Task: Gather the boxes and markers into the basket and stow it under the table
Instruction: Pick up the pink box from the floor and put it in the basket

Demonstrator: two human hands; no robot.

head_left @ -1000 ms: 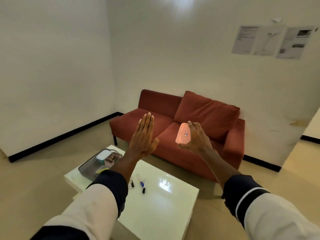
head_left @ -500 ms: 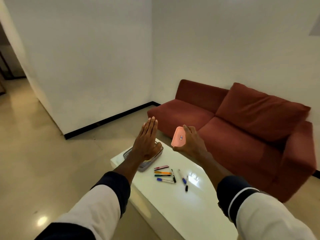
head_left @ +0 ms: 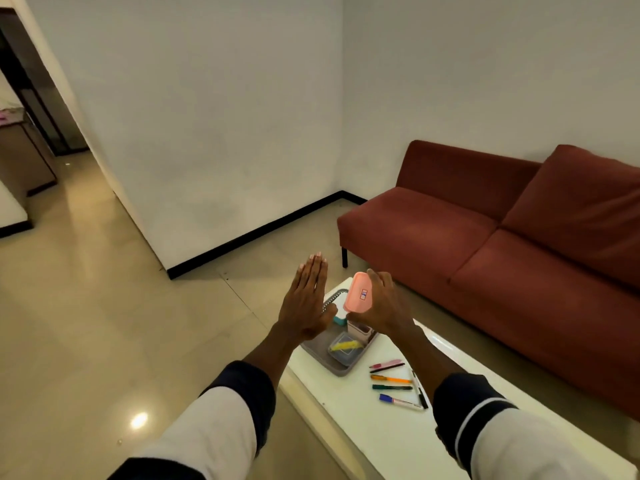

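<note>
The right hand (head_left: pixel 388 306) grips a pink box (head_left: pixel 359 297), fingers wrapped round it, above the grey mesh basket (head_left: pixel 341 367) at the tabletop's far left corner. The left hand (head_left: pixel 306 303) is flat, fingers straight, empty. Markers (head_left: pixel 398 386) lie loose on the white table (head_left: pixel 398 441) just beside the basket.

White sleeves (head_left: pixel 207 434) with navy cuffs, right apparently white-striped

Right hand (head_left: pixel 384 303) grips a pink box (head_left: pixel 358 297) above the basket (head_left: pixel 341 368); left hand (head_left: pixel 306 303) is flat, empty. Markers (head_left: pixel 394 382) lie on the table (head_left: pixel 363 427).
</note>
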